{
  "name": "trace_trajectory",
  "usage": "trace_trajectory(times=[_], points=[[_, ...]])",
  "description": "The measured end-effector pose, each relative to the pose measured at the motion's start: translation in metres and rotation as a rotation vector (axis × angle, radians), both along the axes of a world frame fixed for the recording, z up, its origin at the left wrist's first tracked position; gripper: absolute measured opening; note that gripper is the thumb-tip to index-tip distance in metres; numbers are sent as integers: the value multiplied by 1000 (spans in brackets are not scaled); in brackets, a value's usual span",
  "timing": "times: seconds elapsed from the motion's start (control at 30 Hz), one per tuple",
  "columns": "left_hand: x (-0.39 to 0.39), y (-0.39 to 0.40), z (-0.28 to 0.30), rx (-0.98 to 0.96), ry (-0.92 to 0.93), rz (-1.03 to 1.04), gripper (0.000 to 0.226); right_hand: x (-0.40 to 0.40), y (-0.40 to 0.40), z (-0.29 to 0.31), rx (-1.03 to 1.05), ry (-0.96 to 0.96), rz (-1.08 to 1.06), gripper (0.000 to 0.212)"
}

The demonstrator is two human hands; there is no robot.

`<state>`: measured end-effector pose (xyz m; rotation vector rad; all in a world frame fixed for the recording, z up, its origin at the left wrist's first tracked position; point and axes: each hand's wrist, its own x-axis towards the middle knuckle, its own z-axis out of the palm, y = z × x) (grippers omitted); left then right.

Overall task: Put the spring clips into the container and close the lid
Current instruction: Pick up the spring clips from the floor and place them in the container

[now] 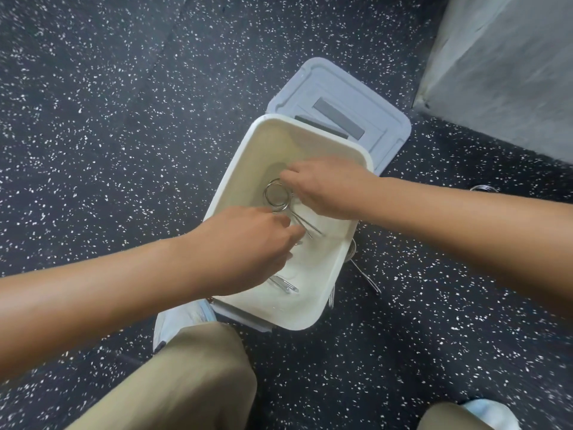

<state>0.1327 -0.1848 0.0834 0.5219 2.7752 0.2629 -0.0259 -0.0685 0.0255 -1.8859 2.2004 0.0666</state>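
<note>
White container [245,144] sits open on dark speckled floor [93,119], frame centre. Its grey lid [356,94] hangs back off the far rim toward 1 o'clock, inner face up. Both hands are inside the container. Right hand [328,187] comes in from 3 o'clock, fingers curled and pinched narrow on the coil of a wire spring clip [277,195]; the clip's two straight legs run toward 5 o'clock across the container bottom. Left hand [248,243] comes in from 8 o'clock, fingertips close together near those legs; cannot tell whether it grips anything. A second clip [283,283] lies on the container bottom at 6 o'clock, just beyond the left hand. More clips outside on the floor: some [362,268] just beside the right wall at 4 o'clock, one [483,188] at 3 o'clock, partly hidden by the right forearm. Khaki trouser legs [186,383] and pale shoes [183,321] at 6 o'clock. Grey block [502,63] at 1 o'clock.
</note>
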Motion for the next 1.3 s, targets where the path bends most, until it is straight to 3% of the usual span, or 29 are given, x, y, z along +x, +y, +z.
trace_trajectory(times=[0.2,0.33,0.5,0.7,0.83,1.07,1.3], points=[[-18,27,6,19,-21,33,23,-24,46,31,-197,-52,-167,14],[-29,51,9,126,101,16,20,-47,97,43,-292,-77,-366,10],[-43,89,-8,164,168,-102,18,-80,171,32,-183,-90,-688,10],[-53,118,-38,-109,112,-256,22,-113,249,4,23,-21,-954,11],[-55,141,-56,-292,-117,-303,30,-121,286,-20,226,70,-927,14],[-55,159,-82,-654,-296,-412,45,-116,308,-57,359,141,-808,33],[-65,164,-100,-632,-443,-307,42,-118,308,-70,390,143,-866,29]])
